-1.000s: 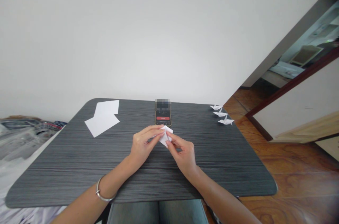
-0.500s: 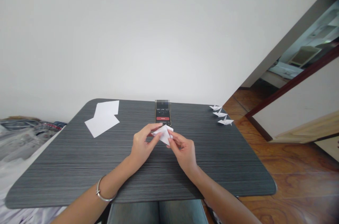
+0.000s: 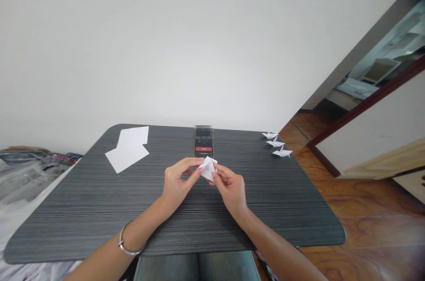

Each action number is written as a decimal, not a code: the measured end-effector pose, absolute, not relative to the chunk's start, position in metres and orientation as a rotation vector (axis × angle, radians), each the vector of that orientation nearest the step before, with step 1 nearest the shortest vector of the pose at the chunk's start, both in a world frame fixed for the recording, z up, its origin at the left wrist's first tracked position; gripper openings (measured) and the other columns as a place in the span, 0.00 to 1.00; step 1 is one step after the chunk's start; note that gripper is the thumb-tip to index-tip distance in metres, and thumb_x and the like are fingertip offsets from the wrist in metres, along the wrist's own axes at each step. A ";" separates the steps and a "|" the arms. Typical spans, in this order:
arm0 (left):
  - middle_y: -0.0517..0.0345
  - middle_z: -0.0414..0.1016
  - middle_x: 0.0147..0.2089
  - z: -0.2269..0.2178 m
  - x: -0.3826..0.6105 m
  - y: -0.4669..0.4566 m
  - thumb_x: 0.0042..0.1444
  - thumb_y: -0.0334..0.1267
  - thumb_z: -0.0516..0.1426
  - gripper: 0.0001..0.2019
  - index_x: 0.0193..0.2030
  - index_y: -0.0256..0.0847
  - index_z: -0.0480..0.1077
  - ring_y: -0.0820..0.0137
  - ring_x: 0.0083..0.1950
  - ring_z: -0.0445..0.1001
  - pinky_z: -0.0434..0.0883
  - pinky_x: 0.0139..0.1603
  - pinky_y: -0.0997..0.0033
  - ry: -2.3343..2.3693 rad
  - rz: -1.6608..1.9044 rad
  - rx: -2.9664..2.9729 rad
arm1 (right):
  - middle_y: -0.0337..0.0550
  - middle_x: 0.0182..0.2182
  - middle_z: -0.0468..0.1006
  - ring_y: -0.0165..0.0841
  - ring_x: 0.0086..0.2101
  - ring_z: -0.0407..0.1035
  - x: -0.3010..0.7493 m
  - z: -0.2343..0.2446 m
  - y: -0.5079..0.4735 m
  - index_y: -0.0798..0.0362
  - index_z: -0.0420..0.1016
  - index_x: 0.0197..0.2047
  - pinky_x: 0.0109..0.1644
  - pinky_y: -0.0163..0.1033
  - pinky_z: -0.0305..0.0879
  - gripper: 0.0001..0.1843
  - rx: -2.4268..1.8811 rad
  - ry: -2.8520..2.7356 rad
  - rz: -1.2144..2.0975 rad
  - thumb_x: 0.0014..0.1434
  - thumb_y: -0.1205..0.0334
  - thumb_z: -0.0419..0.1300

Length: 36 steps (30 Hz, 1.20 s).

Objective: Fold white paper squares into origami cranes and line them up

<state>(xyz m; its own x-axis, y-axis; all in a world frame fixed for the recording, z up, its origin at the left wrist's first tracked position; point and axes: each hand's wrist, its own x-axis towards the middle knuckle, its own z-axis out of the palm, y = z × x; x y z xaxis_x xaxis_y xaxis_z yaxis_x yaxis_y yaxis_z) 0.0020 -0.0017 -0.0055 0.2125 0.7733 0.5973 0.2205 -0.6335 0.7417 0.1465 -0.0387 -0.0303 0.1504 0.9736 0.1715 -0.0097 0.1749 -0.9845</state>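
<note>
A small folded piece of white paper [image 3: 208, 169] is held between both hands over the middle of the dark table [image 3: 142, 210]. My left hand [image 3: 177, 181] pinches its left side, thumb in front and fingers behind. On the right side, my right hand [image 3: 230, 188] grips the paper between thumb and fingers. Parts of the paper are hidden by the fingertips. Just beyond the hands a phone [image 3: 203, 143] with a dark screen and a red button lies on the table.
Two overlapping white paper sheets [image 3: 128, 158] lie at the table's left. Three folded paper cranes [image 3: 282, 152] stand in a row near the right back edge. A white wall [image 3: 199, 51] rises behind the table. Plastic-covered items [image 3: 29, 183] are heaped at the left.
The left flap of the folded paper has come inward, and less of it sticks out to the left. Both hands keep their grip, the left fingers slightly shifted.
</note>
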 end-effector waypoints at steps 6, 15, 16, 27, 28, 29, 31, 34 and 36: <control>0.51 0.77 0.39 -0.011 0.003 0.000 0.52 0.32 0.55 0.07 0.38 0.37 0.72 0.69 0.39 0.75 0.74 0.33 0.75 0.906 1.414 2.098 | 0.39 0.27 0.79 0.35 0.28 0.74 0.147 -0.029 -0.037 0.53 0.68 0.47 0.32 0.40 0.74 0.17 -1.112 -1.203 1.044 0.53 0.60 0.57; 0.53 0.78 0.39 -0.013 0.001 0.003 0.54 0.31 0.54 0.09 0.39 0.39 0.73 0.69 0.40 0.75 0.72 0.41 0.70 0.850 1.377 2.217 | 0.37 0.22 0.71 0.29 0.24 0.67 0.150 -0.028 -0.033 0.53 0.71 0.30 0.23 0.31 0.66 0.08 -1.162 -1.198 0.999 0.53 0.58 0.57; 0.53 0.78 0.39 -0.012 0.001 0.003 0.54 0.31 0.54 0.09 0.39 0.39 0.73 0.69 0.40 0.75 0.72 0.41 0.71 0.841 1.362 2.207 | 0.37 0.22 0.70 0.28 0.23 0.66 0.151 -0.027 -0.033 0.53 0.71 0.29 0.21 0.31 0.64 0.07 -1.186 -1.235 0.948 0.53 0.58 0.57; 0.54 0.78 0.36 -0.011 0.005 0.002 0.55 0.31 0.53 0.10 0.39 0.40 0.74 0.70 0.36 0.76 0.72 0.37 0.73 0.879 1.220 2.146 | 0.39 0.27 0.71 0.30 0.29 0.66 0.153 -0.021 -0.034 0.51 0.74 0.31 0.27 0.33 0.61 0.03 -1.120 -1.373 0.738 0.52 0.64 0.59; 0.54 0.78 0.36 -0.012 0.005 0.001 0.55 0.32 0.53 0.10 0.39 0.40 0.74 0.70 0.35 0.76 0.72 0.36 0.73 0.888 1.214 2.152 | 0.40 0.27 0.71 0.31 0.29 0.66 0.153 -0.021 -0.034 0.51 0.74 0.30 0.27 0.33 0.61 0.03 -1.113 -1.375 0.743 0.52 0.64 0.59; 0.54 0.78 0.36 -0.013 0.005 0.001 0.55 0.32 0.53 0.09 0.39 0.41 0.74 0.70 0.35 0.76 0.72 0.36 0.73 0.896 1.213 2.160 | 0.40 0.27 0.71 0.31 0.29 0.67 0.153 -0.021 -0.034 0.51 0.74 0.30 0.27 0.33 0.61 0.03 -1.109 -1.376 0.746 0.52 0.64 0.59; 0.54 0.78 0.37 -0.015 0.004 0.001 0.55 0.32 0.52 0.10 0.39 0.41 0.74 0.70 0.36 0.76 0.72 0.36 0.73 0.909 1.211 2.177 | 0.40 0.28 0.72 0.31 0.29 0.67 0.153 -0.021 -0.035 0.51 0.74 0.30 0.27 0.32 0.60 0.03 -1.108 -1.377 0.749 0.51 0.64 0.59; 0.54 0.78 0.40 -0.015 0.004 -0.001 0.57 0.32 0.50 0.11 0.42 0.42 0.72 0.69 0.39 0.76 0.71 0.40 0.72 0.894 1.180 2.212 | 0.39 0.28 0.72 0.30 0.29 0.67 0.153 -0.021 -0.035 0.51 0.74 0.30 0.27 0.32 0.60 0.03 -1.113 -1.385 0.747 0.51 0.65 0.59; 0.54 0.77 0.41 -0.015 0.005 -0.002 0.58 0.33 0.49 0.11 0.43 0.41 0.71 0.69 0.41 0.75 0.70 0.41 0.73 0.895 1.155 2.210 | 0.39 0.28 0.73 0.30 0.29 0.67 0.153 -0.021 -0.034 0.51 0.74 0.30 0.27 0.32 0.60 0.02 -1.117 -1.385 0.754 0.50 0.65 0.60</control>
<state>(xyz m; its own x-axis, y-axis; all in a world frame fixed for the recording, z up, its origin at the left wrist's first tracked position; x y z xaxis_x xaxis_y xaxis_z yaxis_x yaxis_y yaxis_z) 0.0051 -0.0018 -0.0145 0.4278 0.7364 0.5241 0.3241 -0.6662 0.6716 0.1531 -0.0343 -0.0211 0.0984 0.9258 0.3651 0.1961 0.3416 -0.9191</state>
